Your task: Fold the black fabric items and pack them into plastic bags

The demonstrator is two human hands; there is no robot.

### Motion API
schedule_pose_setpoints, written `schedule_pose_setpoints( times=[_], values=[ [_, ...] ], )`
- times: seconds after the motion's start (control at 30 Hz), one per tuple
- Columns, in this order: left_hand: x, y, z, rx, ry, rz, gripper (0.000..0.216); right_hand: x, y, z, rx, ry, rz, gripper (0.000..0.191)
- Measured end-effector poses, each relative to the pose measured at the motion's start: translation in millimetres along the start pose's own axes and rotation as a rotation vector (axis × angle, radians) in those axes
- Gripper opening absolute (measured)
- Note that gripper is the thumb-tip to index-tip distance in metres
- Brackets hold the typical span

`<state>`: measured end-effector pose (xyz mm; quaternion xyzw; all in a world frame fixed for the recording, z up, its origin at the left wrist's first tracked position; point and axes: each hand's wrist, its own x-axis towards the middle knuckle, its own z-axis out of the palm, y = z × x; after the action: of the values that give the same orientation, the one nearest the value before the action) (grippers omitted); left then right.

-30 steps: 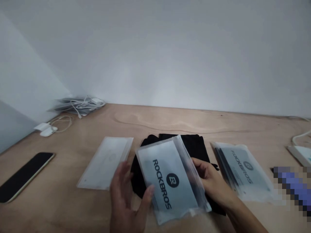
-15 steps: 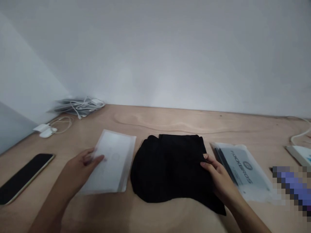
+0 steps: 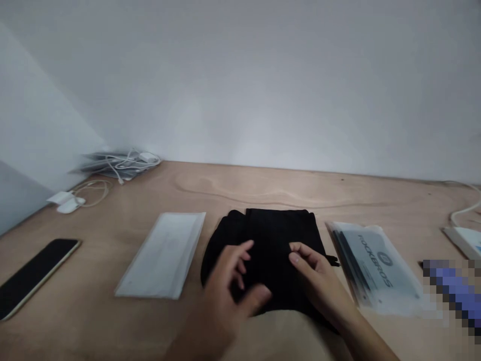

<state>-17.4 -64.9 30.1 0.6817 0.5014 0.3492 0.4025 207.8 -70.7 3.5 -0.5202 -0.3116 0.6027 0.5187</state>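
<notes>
A folded black cloth item (image 3: 270,225) lies in front of me, and a small strap-like end sticks out at its right side. My left hand (image 3: 229,286) hovers over the cloth's lower left part, blurred, with thumb and fingers apart and nothing in it. Over the cloth's right half, my right hand (image 3: 319,273) has its thumb and fingertips pinched together. Whether it grips any of the dark fabric cannot be made out. Left of the cloth a frosted plastic pouch (image 3: 161,255) rests flat on the table.
A printed ROCKBROS bag (image 3: 379,265) with dark contents lies right of the cloth. A phone (image 3: 37,276) is at far left on the wooden table (image 3: 285,188). Behind it are a charger (image 3: 69,200) and white cables (image 3: 133,160). A pixelated purple object (image 3: 454,291) lies at right.
My left hand has let go of the plastic pouch, which now lies flat, and moved right over the cloth. My right hand has shifted left, uncovering the strap-like end.
</notes>
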Motion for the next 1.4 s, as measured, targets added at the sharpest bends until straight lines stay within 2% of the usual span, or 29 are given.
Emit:
schedule_pose_setpoints(
  times=[0.03, 0.07, 0.13, 0.2, 0.3, 0.4, 0.47, 0.5, 0.53, 0.6, 0.67, 0.73, 0.83, 0.9, 0.97, 1.03, 1.07, 1.2, 1.3, 1.4],
  values=[
    [-3, 6, 17, 0.026, -0.05, 0.034, 0.073, 1, 1, 4, -0.04, -0.021, -0.013, 0.044],
    [-4, 8, 29, 0.049, -0.04, 0.038, 0.075, 2, 2, 6, -0.083, -0.027, -0.024, 0.044],
    [-3, 3, 38, 0.1, 0.008, 0.023, 0.067, 6, 3, 1, -0.158, 0.015, -0.052, 0.042],
    [0, -5, 29, 0.153, 0.093, 0.003, 0.053, 11, 5, -13, -0.209, 0.069, -0.068, 0.038],
    [4, -9, 8, 0.285, 0.263, 0.017, 0.047, 18, 6, -36, -0.206, 0.094, -0.081, 0.038],
    [6, -5, 2, 0.373, 0.33, 0.128, 0.047, 22, 6, -45, -0.217, 0.161, -0.073, 0.054],
    [9, -7, 6, 0.461, 0.247, 0.195, 0.058, 23, 6, -45, -0.311, 0.221, -0.074, 0.064],
    [12, -9, 9, 0.516, 0.181, 0.208, 0.063, 24, 7, -44, -0.363, 0.22, -0.085, 0.063],
    [15, -12, 10, 0.565, 0.116, 0.203, 0.061, 24, 7, -43, -0.402, 0.196, -0.106, 0.058],
    [25, -18, 7, 0.593, 0.025, 0.176, 0.046, 26, 5, -43, -0.426, 0.108, -0.151, 0.046],
    [35, -21, -6, 0.528, 0.041, 0.15, 0.033, 28, -3, -46, -0.421, 0.08, -0.194, 0.041],
    [47, -18, -25, 0.412, 0.145, 0.087, 0.027, 34, -16, -53, -0.438, 0.098, -0.24, 0.042],
    [65, -12, -57, 0.252, 0.257, -0.002, 0.042, 50, -41, -68, -0.557, 0.122, -0.319, 0.043],
    [75, -10, -71, 0.26, 0.211, -0.023, 0.051, 64, -54, -79, -0.645, 0.142, -0.353, 0.045],
    [86, -13, -78, 0.368, 0.064, -0.028, 0.053, 80, -61, -87, -0.723, 0.162, -0.368, 0.047],
    [96, -18, -77, 0.468, -0.061, -0.026, 0.053, 94, -60, -93, -0.812, 0.182, -0.382, 0.047],
    [102, -21, -74, 0.498, -0.084, -0.022, 0.054, 99, -59, -95, -0.863, 0.192, -0.393, 0.044],
    [125, -33, -57, 0.546, -0.075, 0.004, 0.058, 112, -49, -97, -0.999, 0.22, -0.461, 0.028],
    [139, -38, -47, 0.555, -0.133, 0.058, 0.036, 117, -46, -94, -1.009, 0.235, -0.499, 0.034],
    [146, -39, -43, 0.547, -0.159, 0.115, 0.014, 119, -49, -88, -0.964, 0.223, -0.533, 0.027]
  ],
)
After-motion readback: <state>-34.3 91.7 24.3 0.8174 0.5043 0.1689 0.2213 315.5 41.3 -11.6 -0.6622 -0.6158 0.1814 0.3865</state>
